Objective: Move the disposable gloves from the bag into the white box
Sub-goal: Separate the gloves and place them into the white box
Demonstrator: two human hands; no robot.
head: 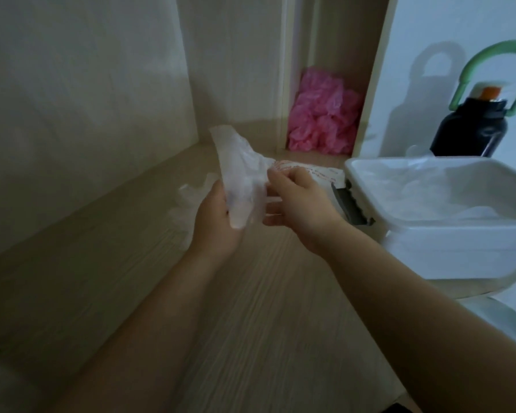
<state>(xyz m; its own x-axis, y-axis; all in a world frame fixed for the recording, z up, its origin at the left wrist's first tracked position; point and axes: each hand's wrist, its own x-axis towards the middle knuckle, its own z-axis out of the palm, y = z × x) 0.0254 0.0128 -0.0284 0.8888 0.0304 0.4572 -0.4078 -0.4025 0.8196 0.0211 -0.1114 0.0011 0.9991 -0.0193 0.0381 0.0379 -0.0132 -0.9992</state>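
Your left hand (218, 222) is closed around a bunch of clear disposable gloves (242, 174), their long axis running up and away from your palm toward the back wall. Your right hand (295, 204) sits just beside it, fingertips pinching at the film near the printed bag (307, 171), which lies flat on the surface (251, 293) just beyond your right knuckles. The white box (441, 231) stands to the right of your right hand, close by, open-topped, with what looks like clear film already inside. So the carry goes rightward, and your right hand is the nearer one.

Count: one bag, one white box, one bunch in hand (the number of gloves in it can't be told), plus a few loose clear gloves (191, 195) on the surface left of your left hand.
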